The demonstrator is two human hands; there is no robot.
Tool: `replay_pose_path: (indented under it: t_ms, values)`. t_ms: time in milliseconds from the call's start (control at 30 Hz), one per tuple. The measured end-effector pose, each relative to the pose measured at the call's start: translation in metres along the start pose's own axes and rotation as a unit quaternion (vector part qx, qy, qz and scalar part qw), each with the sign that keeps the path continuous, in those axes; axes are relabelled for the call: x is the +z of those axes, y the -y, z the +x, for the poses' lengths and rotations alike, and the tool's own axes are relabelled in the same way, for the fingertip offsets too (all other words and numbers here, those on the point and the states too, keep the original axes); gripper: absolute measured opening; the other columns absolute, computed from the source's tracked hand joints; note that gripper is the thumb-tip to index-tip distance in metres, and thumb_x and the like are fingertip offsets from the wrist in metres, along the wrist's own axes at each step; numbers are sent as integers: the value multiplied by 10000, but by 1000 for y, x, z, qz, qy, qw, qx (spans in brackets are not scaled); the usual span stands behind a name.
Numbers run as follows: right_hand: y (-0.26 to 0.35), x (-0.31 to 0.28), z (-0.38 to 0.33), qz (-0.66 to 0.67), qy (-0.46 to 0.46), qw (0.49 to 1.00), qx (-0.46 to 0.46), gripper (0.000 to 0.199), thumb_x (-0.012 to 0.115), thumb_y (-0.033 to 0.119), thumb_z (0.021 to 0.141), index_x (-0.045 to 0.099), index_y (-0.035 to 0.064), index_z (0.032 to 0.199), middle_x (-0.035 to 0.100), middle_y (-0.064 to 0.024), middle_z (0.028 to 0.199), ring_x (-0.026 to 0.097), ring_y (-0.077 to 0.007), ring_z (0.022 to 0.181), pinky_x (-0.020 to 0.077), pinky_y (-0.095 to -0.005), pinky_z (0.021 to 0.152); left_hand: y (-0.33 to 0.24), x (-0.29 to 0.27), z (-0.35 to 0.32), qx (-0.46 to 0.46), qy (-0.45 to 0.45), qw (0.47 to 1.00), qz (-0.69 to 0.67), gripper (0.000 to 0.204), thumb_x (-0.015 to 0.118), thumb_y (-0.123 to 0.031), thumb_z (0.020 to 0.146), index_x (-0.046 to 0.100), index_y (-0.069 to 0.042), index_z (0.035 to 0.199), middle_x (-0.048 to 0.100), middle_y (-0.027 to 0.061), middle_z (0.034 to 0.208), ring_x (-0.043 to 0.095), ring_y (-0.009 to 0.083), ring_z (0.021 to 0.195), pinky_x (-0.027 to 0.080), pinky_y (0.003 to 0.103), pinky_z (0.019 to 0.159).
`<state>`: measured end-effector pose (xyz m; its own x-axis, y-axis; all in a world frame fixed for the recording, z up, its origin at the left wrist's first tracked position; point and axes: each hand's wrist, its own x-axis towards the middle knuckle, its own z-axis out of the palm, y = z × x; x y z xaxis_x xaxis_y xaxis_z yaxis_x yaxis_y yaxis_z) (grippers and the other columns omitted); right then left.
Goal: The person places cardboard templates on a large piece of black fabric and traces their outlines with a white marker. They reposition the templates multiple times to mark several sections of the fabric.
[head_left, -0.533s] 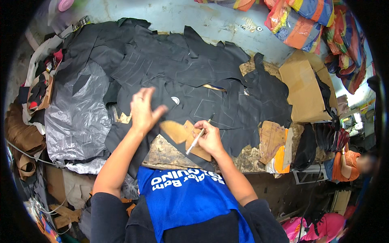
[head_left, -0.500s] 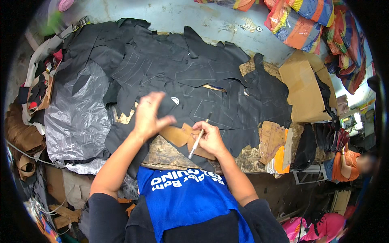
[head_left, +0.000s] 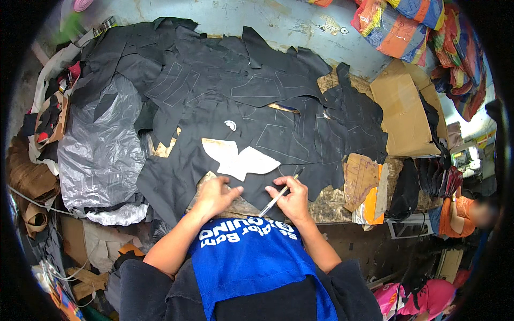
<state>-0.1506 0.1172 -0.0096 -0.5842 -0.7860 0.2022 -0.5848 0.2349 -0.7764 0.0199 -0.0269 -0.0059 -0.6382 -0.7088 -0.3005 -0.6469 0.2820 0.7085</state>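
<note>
Pen point(head_left: 278, 197) | black sheets point(head_left: 257, 112) cover worn table point(head_left: 326, 206); probably workshop

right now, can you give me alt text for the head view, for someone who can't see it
A person's left hand rests by a pale card pattern piece lying on black sheet material, while the right hand holds a pen. The worktable also bears a grey plastic bag and brown cardboard.
</note>
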Motion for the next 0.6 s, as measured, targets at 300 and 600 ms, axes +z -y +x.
replay_pose_path:
  t_ms: [300, 600]
  values:
    - [-22, 17, 6, -8, -67, 996, -61, 244, 737, 121, 685, 611, 39, 877, 638, -142, 908, 582, -319, 880, 452, -413, 794, -4, -8, 44, 141, -76, 966, 203, 676, 709, -343, 738, 462, -80, 1310, 310, 244, 1425, 253, 363, 1353, 239, 557, 1051]
    - [-13, 18, -30, 1, -70, 992, -101, 191, 781, 75, 638, 620, 41, 734, 668, -96, 807, 599, -240, 766, 476, -356, 689, -4, -30, 52, 177, 51, 968, 170, 676, 765, -228, 676, 506, -126, 1292, 277, 143, 1475, 205, 271, 1389, 195, 558, 1083]
